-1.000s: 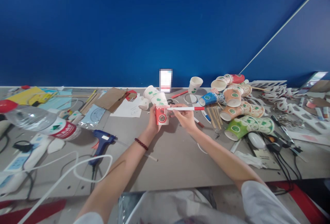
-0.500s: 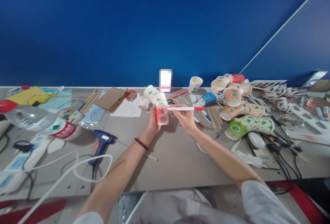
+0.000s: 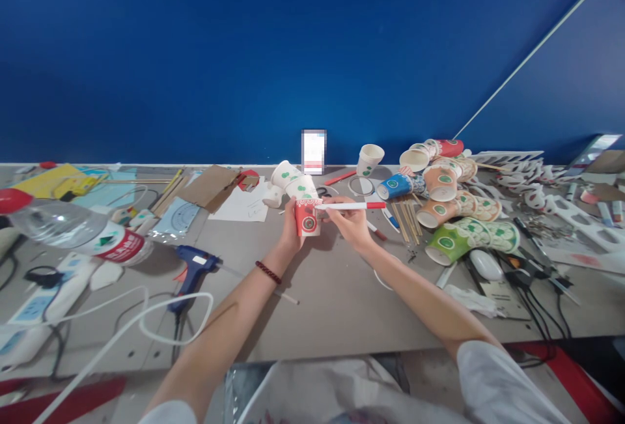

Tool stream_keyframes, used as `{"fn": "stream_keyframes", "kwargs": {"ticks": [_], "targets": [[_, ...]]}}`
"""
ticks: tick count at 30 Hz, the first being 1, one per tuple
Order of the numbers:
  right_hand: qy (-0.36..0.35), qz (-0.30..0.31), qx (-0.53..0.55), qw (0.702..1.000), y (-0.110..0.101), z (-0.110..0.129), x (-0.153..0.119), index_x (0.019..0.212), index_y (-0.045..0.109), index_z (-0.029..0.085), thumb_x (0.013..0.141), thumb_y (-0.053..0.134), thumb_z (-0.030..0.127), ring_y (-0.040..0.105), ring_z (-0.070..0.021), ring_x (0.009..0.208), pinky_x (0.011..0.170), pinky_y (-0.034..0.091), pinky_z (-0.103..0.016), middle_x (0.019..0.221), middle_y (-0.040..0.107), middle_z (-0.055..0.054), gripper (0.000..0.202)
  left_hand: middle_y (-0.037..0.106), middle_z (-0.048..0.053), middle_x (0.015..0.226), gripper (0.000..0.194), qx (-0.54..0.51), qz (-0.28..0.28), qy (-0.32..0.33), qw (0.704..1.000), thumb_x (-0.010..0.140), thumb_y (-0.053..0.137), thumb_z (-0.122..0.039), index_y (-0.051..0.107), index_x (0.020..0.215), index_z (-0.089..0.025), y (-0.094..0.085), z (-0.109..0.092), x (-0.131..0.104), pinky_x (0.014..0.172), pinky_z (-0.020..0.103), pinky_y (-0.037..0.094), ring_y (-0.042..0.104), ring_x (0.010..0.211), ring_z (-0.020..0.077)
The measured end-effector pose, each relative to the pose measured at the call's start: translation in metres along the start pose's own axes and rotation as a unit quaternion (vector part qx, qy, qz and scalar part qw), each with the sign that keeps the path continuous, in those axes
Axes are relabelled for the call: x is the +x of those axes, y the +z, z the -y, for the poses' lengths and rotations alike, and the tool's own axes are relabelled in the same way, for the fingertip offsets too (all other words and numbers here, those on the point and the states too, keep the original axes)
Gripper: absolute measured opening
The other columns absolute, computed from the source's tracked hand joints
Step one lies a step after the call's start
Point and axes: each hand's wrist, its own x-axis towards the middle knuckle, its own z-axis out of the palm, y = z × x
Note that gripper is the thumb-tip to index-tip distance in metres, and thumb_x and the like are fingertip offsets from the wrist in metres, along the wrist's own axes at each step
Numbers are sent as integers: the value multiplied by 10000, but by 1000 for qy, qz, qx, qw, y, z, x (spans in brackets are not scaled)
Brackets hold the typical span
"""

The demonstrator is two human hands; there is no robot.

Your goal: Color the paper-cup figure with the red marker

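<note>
Above the middle of the table, my left hand (image 3: 291,227) is wrapped round a red and white paper cup (image 3: 307,222) with a round emblem on its side. My right hand (image 3: 350,223) grips a white marker pen (image 3: 354,206) with a red end; the pen lies nearly level, its left tip at the upper part of the cup. Whether the tip touches the paper I cannot tell. Just behind the held cup lie white paper cups with green marks (image 3: 288,180). A stack of white cups (image 3: 370,160) stands further back to the right.
Blue, orange and green paper cups (image 3: 446,241) lie heaped on the right, beside wooden sticks (image 3: 406,221). On the left are a blue glue gun (image 3: 193,274), a water bottle (image 3: 83,232) and a power strip (image 3: 46,313). A phone (image 3: 313,152) leans on the blue wall.
The red cup has turned slightly in my left hand, its emblem shifting a little to the right. The marker pen has barely moved. Everything else stays put.
</note>
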Motion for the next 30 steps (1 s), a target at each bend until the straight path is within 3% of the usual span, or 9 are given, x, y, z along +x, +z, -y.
{"fn": "stream_keyframes", "kwargs": {"ticks": [5,11,19,25,30], "targets": [[8,3,7,1000,1,1,-1,757,731,191,657,832,495,731,-219,805,660,640,-329,1058,760,-102,336,752,81,837,408,2,-3,3,1000,917,535,-515,712,981,-152,0,0,0,717,295,550,711,760,205],[-2,-6,2,1000,1,2,0,839,745,205,693,801,541,733,-221,818,660,652,-342,1038,757,-85,370,760,79,866,408,1,4,-2,1000,912,535,-522,721,999,-169,-1,1,1,727,302,552,716,800,215],[11,-2,25,1000,1,1,0,719,731,192,633,842,447,715,-197,718,622,636,-332,992,763,-87,291,749,74,839,407,1,-11,1,1000,946,482,-491,711,976,-156,-2,1,1,703,276,542,696,729,184],[3,-13,4,1000,1,6,-1,804,752,204,675,812,489,726,-232,807,657,657,-374,1022,763,-89,319,764,90,915,437,13,13,15,1000,951,459,-492,715,987,-140,-2,2,1,724,273,540,709,777,189],[10,-3,24,1000,1,6,-1,735,743,193,650,825,400,729,-240,839,637,644,-336,985,764,-93,239,754,80,857,419,7,5,8,1000,915,530,-512,706,967,-136,-4,2,2,700,275,543,691,706,176]]}}
